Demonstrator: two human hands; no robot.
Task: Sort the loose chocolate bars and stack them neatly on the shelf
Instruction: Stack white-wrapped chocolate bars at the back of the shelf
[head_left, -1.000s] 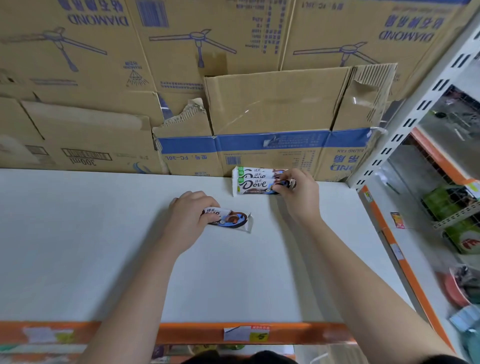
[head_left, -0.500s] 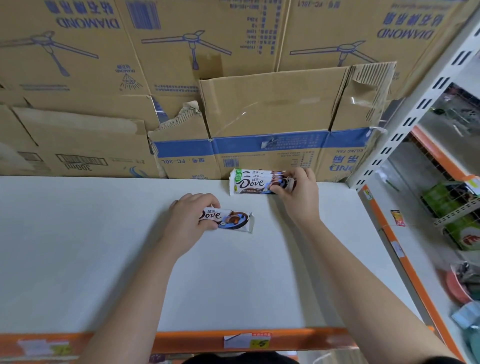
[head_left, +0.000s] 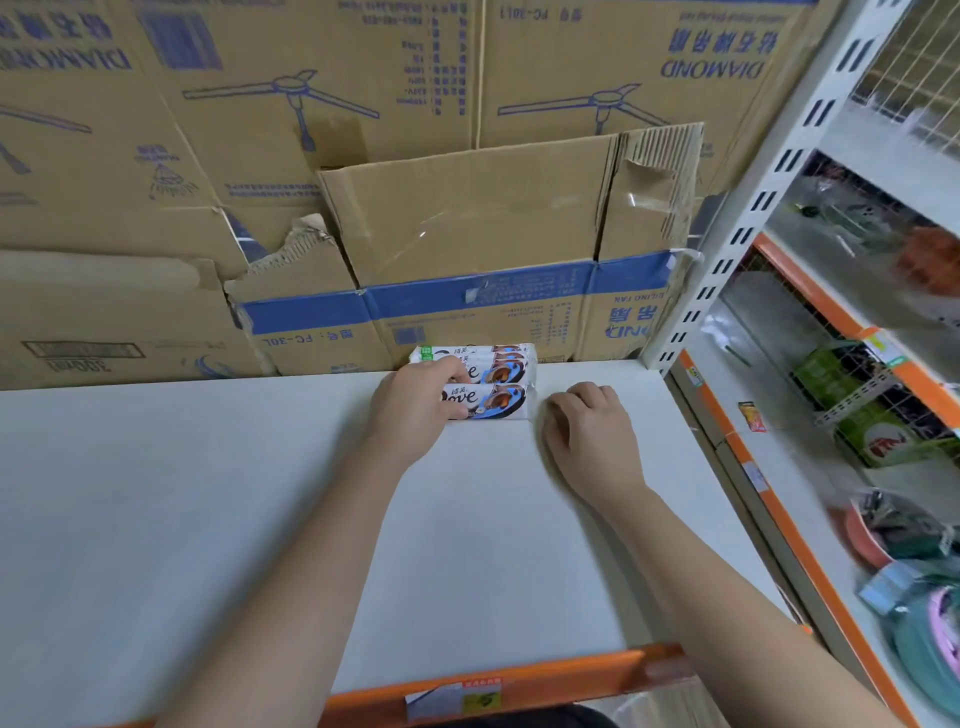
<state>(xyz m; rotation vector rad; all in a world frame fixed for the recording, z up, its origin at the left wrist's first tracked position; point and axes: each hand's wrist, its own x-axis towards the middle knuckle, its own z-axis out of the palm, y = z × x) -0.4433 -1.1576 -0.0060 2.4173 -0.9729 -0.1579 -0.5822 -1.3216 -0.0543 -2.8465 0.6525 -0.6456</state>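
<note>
Left hand (head_left: 415, 413) has brought its gripped chocolate bar (head_left: 491, 402) against the stack (head_left: 485, 357); right hand (head_left: 589, 434) rests, fingers loosely curled, empty

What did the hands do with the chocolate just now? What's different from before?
The left hand slid its chocolate bar away and to the right, up against the stack, and still grips it. The right hand let go of the stack and now rests on the shelf beside it. The stack and the cardboard boxes stayed put.
</note>
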